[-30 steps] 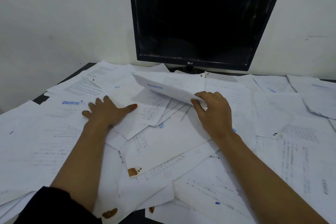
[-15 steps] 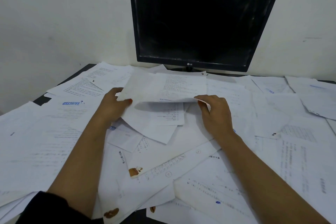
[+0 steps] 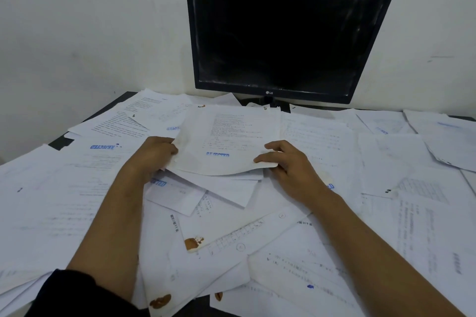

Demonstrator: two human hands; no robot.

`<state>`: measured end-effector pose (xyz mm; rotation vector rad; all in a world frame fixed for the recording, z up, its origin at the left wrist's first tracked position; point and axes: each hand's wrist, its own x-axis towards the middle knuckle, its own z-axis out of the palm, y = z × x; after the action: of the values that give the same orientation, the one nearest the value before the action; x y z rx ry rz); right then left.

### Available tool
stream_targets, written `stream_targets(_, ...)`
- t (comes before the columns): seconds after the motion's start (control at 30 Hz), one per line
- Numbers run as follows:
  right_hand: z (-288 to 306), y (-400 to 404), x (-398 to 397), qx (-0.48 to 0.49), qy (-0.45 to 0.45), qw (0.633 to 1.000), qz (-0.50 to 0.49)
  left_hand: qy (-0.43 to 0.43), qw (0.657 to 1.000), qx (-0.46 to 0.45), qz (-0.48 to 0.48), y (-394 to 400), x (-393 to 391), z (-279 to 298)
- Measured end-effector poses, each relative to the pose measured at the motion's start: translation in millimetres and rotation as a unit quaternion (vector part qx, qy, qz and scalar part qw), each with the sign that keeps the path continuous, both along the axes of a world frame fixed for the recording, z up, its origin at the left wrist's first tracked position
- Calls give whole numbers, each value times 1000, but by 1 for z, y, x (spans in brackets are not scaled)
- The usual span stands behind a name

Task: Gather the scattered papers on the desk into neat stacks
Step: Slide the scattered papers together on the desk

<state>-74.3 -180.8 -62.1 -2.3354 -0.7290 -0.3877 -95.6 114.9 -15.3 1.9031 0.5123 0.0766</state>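
A dark desk (image 3: pixel 60 142) against a pale wall is almost wholly covered by loose white printed papers, overlapping at every angle. At far left, sheets (image 3: pixel 46 203) lie flat and unsorted, one stamped with a blue word (image 3: pixel 102 147). Next, the person's left hand (image 3: pixel 152 156) grips the left edge of a small bundle of papers (image 3: pixel 226 141), fingers curled under it, thumb side on top. The bundle is lifted slightly off the pile at desk centre, just in front of a switched-off black monitor (image 3: pixel 288 33); its top sheet carries a blue "REJECTED" stamp. The right hand (image 3: pixel 291 165) pinches the bundle's lower right corner between thumb and fingers. Below the hands, more sheets (image 3: pixel 231 234) lie crossed over each other, some with brown stains. To the right, further papers (image 3: pixel 425 188) spread to the desk's edge, untouched.

The task looks barely begun: only this one small bundle is being gathered, no finished stack is visible, and nearly all the papers remain scattered.
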Motion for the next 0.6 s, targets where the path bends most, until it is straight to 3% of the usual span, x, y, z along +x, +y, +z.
stream_targets(0.17,2,2,-2,3,-8,999,32,8,1000,-12,4,0,0,0)
stream_targets(0.33,6,4,-11,-37,91,993,66,5,1000,-11,-7,-1,-2,1)
stream_targets(0.47,16,4,-19,67,142,984,88,-4,1000,-10,-27,0,-3,0)
stream_targets(0.53,15,6,-19,100,106,988,57,0,999,-27,-42,1,-4,0)
stream_targets(0.6,14,7,-18,130,59,988,-52,-8,996,-74,-55,3,-4,-1)
